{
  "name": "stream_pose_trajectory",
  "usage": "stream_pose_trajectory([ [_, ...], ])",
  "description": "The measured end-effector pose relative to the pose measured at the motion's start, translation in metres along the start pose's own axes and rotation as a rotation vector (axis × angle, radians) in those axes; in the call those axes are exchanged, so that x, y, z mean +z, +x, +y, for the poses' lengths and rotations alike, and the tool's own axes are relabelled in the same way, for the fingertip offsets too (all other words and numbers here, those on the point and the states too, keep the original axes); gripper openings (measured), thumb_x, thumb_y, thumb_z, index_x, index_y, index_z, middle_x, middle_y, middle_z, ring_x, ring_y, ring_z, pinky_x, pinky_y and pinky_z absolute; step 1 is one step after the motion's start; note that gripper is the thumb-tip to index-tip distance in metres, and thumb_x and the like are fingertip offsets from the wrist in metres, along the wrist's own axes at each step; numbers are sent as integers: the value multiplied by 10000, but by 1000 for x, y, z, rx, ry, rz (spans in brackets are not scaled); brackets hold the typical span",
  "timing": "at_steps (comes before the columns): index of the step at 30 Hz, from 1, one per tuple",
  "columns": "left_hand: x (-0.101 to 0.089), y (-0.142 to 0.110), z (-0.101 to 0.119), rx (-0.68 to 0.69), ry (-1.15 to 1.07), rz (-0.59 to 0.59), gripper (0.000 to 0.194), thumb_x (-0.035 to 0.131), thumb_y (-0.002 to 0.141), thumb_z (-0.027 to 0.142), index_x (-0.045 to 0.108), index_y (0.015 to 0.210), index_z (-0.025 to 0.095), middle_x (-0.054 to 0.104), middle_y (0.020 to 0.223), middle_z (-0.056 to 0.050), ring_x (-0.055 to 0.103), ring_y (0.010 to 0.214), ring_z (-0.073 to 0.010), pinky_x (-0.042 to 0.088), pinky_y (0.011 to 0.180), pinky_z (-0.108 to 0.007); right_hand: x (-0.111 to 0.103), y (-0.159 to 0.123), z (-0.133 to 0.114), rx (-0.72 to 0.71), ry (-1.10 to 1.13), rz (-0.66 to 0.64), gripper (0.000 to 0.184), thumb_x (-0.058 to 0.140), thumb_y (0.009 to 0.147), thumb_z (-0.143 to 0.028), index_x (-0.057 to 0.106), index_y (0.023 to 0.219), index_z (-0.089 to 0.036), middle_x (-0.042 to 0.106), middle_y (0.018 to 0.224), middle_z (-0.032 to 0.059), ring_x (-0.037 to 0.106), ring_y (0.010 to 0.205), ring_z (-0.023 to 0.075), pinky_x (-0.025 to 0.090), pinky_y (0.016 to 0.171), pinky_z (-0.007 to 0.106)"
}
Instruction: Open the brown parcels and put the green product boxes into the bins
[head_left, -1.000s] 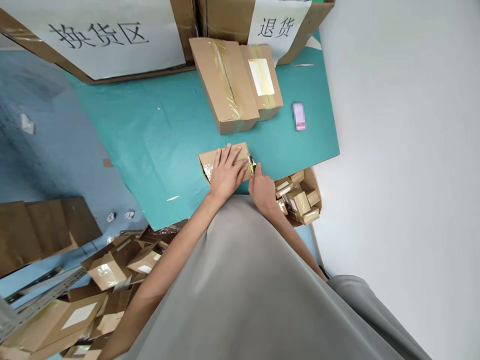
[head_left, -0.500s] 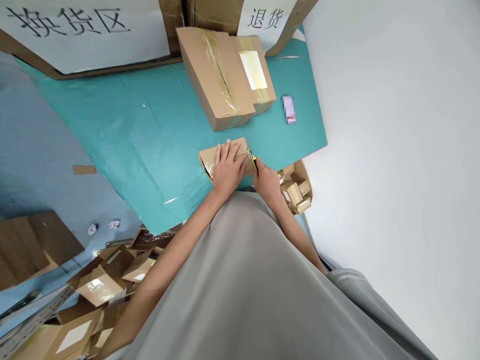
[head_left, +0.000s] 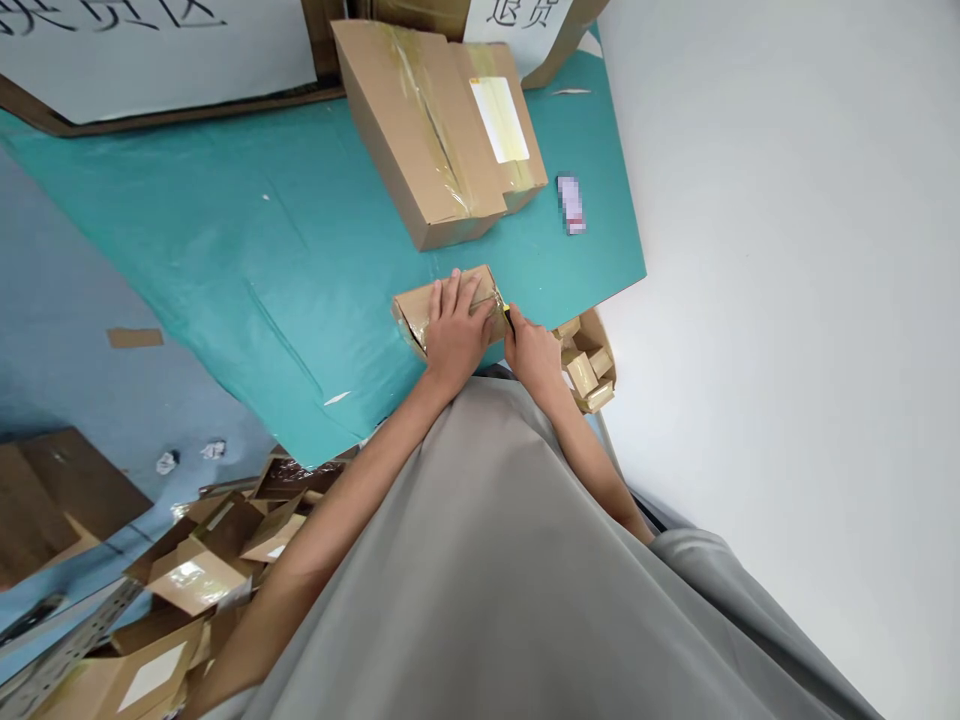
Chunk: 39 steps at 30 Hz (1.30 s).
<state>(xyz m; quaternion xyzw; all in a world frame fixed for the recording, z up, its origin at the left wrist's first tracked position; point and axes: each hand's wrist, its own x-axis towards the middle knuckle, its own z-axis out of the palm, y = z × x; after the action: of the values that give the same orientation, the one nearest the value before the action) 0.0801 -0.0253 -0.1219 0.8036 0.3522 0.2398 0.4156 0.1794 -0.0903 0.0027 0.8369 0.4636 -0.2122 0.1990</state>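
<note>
My left grip (head_left: pixel 454 335) lies spread open over the small box (head_left: pixel 413 303), probably to steady it; my right grip (head_left: pixel 534 355) is wrapped around a cutter (head_left: pixel 508 316) at the box's end.

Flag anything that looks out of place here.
Two crumpled white wads and a flat brown scrap lie loose on the blue floor left of the table, looking like litter.

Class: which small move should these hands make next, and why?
Probably a short pull of the cutter along the taped end of the held box: the right hand holds the cutter at that end, and the left hand lies on top.
</note>
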Motion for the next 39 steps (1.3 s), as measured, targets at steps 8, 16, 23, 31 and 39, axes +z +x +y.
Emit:
stream_pose_trajectory([
  [8, 3, 1, 4, -11, -21, 11, 355, 534, 1137, 336, 763, 1393, 244, 525, 1792, -102, 252, 1790, -332, 129, 1477, -685, 1, 4, -9, 86, -44, -7, 637, 299, 1212, -237, 271, 1844, -167, 822, 1259, 232, 813, 1161, 351, 604, 956, 407],
  [16, -1, -3, 6, -16, 18, -38, 354, 546, 1123, 336, 795, 1356, 240, 501, 1809, -106, 296, 1775, -343, 132, 1483, -663, 11, -22, 6, 184, -31, -131, 548, 359, 1196, -239, 477, 1727, -170, 824, 1242, 222, 800, 1237, 351, 610, 1001, 433],
  [23, -4, -4, -2, 2, 10, -27, 419, 539, 1138, 413, 742, 1469, 254, 487, 1820, -92, 251, 1790, -322, 82, 1490, -640, -1, -35, 14, 138, 59, 10, 608, 305, 1211, -319, 376, 1801, -190, 806, 1338, 205, 790, 1182, 360, 593, 986, 429],
  [31, -25, -13, -3, -58, 53, 28, 482, 508, 1159, 463, 651, 1580, 277, 497, 1808, -130, 268, 1784, -340, 103, 1462, -698, 40, 26, 69, 211, 275, 279, 641, 345, 1178, -357, 442, 1778, -153, 798, 1368, 233, 793, 1147, 391, 598, 1034, 503],
  [39, -65, -68, -36, -371, 244, 327, 812, 609, 1072, 728, 501, 1688, 211, 457, 1799, -251, 306, 1761, -409, 192, 1446, -674, 106, 138, 105, 122, 369, 155, 718, 479, 1099, -317, 395, 1747, -19, 664, 1527, 347, 724, 1301, 397, 564, 1134, 545],
])
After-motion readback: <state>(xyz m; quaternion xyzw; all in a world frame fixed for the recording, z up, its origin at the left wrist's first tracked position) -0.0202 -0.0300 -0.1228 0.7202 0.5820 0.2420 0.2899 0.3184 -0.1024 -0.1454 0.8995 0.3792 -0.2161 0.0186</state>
